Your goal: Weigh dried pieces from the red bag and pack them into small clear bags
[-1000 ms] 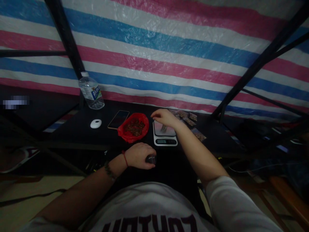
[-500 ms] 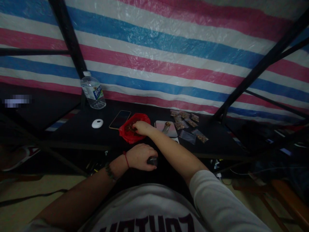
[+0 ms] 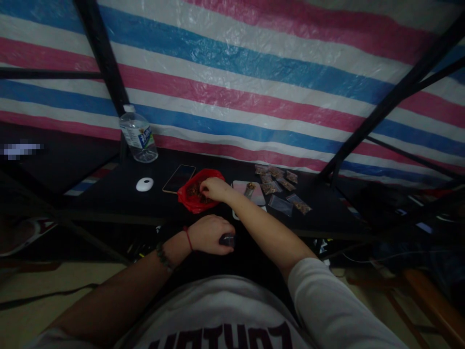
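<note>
With the right hand (image 3: 214, 188) pinching into the brown dried bits in the crumpled red plastic bag (image 3: 194, 199) on the dark table (image 3: 119, 198), take small pinches, while the left hand (image 3: 210, 234) stays clenched around a small dark object (image 3: 228, 239).

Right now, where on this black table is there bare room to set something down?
Bare black table shows between the clear water bottle and the white oval puck, and along the front left edge. It is crowded from the phone past the red plastic bag, where the right hand reaches, to the small clear packets.
</note>
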`<action>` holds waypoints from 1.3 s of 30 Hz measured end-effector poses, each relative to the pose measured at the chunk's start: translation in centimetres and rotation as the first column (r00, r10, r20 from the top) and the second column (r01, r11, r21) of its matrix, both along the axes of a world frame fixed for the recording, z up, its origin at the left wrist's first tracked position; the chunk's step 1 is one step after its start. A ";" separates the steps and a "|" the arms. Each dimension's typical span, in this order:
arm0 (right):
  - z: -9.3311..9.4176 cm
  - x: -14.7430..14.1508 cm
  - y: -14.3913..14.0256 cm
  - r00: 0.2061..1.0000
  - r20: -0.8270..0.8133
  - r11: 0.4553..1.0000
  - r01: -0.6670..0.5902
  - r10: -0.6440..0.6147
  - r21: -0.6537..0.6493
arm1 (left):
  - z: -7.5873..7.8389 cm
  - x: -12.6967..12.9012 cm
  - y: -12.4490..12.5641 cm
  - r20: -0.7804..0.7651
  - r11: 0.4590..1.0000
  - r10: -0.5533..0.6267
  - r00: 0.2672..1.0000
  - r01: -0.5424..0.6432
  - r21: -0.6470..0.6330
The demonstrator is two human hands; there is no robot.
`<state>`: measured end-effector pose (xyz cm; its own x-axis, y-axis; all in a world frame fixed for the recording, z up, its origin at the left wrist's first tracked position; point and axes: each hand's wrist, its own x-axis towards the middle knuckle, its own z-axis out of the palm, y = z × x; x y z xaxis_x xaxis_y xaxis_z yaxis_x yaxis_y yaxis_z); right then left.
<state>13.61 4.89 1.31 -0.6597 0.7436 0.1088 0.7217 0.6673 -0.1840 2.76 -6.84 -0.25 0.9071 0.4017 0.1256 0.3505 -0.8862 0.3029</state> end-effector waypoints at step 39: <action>0.1 -1.2 -1.5 0.991 0.087 0.993 0.091 -0.097 0.079 | -0.8 0.0 0.4 0.014 1.000 0.001 1.000 -0.001 -0.020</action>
